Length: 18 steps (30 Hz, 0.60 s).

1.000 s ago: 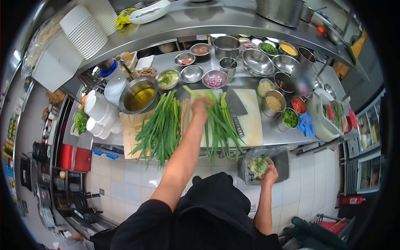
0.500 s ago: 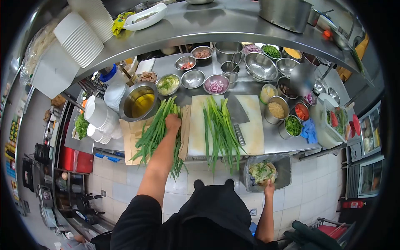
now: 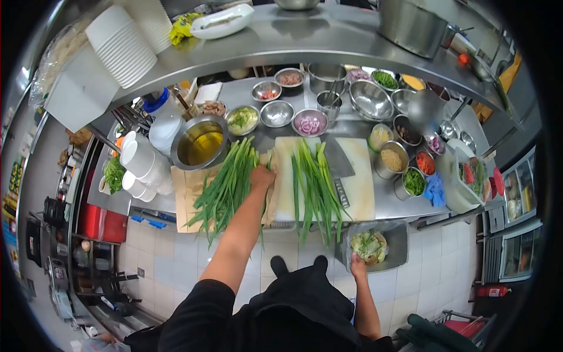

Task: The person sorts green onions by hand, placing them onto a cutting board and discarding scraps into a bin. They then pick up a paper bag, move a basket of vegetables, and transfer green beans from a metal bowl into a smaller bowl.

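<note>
In the head view, the left hand (image 3: 261,177) is curled at the right edge of the larger green onion pile (image 3: 226,188) on brown paper (image 3: 185,202) (I cannot tell whether it pinches a stalk). Beside the knife (image 3: 339,157), the smaller green onion bunch (image 3: 314,185) lies across the cutting board (image 3: 362,193); the right hand (image 3: 358,266), its grip unclear, is at the bin (image 3: 397,243).

Single head-worn view, looking forward and steeply down from above the worktop's (image 3: 384,196) near edge, close over left hand (image 3: 262,177) and right hand (image 3: 358,267), wide enough for overhead shelf (image 3: 328,44) and tiled floor (image 3: 437,264), edges strongly curved.
</note>
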{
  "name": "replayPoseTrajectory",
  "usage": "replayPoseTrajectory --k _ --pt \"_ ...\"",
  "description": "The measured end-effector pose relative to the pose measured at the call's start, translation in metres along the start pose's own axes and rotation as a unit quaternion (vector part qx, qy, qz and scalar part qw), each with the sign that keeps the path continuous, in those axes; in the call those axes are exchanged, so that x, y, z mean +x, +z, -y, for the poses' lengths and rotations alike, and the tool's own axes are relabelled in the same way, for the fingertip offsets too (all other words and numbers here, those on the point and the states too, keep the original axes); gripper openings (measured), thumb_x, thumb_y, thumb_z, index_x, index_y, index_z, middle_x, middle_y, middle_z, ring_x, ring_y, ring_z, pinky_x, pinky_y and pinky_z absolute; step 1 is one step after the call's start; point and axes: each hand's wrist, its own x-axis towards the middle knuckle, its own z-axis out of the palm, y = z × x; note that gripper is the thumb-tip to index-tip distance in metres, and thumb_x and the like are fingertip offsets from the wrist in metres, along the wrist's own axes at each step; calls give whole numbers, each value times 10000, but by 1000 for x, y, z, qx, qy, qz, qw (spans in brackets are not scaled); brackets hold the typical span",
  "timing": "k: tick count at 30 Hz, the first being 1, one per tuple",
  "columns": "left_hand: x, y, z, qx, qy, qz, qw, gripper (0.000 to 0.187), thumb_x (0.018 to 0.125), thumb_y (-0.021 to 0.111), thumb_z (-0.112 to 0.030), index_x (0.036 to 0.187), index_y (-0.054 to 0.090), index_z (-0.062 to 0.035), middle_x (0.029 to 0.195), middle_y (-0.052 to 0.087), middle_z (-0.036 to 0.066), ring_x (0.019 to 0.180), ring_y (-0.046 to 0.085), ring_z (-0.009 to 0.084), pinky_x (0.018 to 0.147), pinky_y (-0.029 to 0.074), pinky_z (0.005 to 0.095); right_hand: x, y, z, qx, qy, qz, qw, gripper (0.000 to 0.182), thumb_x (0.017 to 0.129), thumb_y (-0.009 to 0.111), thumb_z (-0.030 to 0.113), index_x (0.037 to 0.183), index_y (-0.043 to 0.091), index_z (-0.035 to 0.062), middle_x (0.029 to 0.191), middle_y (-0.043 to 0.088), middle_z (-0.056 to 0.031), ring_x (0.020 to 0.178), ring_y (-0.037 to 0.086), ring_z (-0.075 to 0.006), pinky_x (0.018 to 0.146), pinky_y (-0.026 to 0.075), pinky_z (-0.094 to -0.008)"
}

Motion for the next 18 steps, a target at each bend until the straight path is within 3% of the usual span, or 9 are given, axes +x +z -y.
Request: replayPoseTrajectory --k 2,7,9,10,11,13,14,17,18 --pt "7 6 2 -10 -24 7 1000 539 691 700 -353 1045 588 38 1075 588 227 996 580 329 826 471 403 5 15 10 30 -109 -19 993 549 906 396 469 976 606 -34 887 637 -162 864 579 -236 807 430 -353" --pt "15 11 9 -133 -74 47 987 601 674 734 -345 1040 561 100 1059 589 247 1007 578 326 832 468 383 3 20 46 -24 -92 69 993 582 908 341 493 1063 575 -17 1029 593 -239 1022 550 -364 876 414 -380" --pt "30 21 18 -166 -38 45 984 598 680 743 -321 1080 544 76 1054 600 208 956 593 290 806 473 365 -2 20 49 3 -121 78 990 587 892 395 514 926 618 -28 810 637 -139 808 599 -223 747 452 -346" --pt "33 20 21 -199 -4 42 979 601 686 751 -297 1119 526 53 1049 612 169 904 607 254 780 478 346 -6 26 49 48 -145 54 987 611 891 371 535 806 603 -25 753 621 -128 763 589 -223 719 447 -343" --pt "39 16 26 -199 -3 43 979 601 686 751 -297 1119 526 53 1049 612 169 904 607 254 780 478 346 -8 24 46 48 -144 54 987 611 891 371 535 806 603 -25 753 621 -128 763 589 -223 719 447 -343" --pt "45 -10 28 -230 -13 103 968 532 723 735 -263 1114 527 31 1031 611 139 922 584 254 771 473 373 -34 -1 74 -33 -111 116 986 616 891 365 543 821 603 -20 750 621 -121 768 592 -232 727 446 -337" --pt "53 -17 36 -228 -19 102 968 532 723 735 -263 1114 527 31 1031 611 139 922 584 254 771 473 373 -44 -9 87 -47 -113 167 978 598 889 371 544 913 597 -10 773 628 -115 778 592 -238 735 443 -336" --pt "73 -44 59 -386 -27 133 912 490 761 699 -292 1120 540 3 1005 618 118 873 589 244 738 473 339 -75 -26 151 -62 -113 279 952 571 891 390 521 1038 570 -1 862 631 -142 821 594 -261 774 442 -346" --pt "72 -58 59 -441 4 159 883 429 771 694 -280 1088 551 -27 947 608 87 809 578 217 697 470 336 -71 -18 157 -63 -208 279 935 553 893 407 499 1082 555 1 907 625 -154 843 594 -265 790 441 -342"
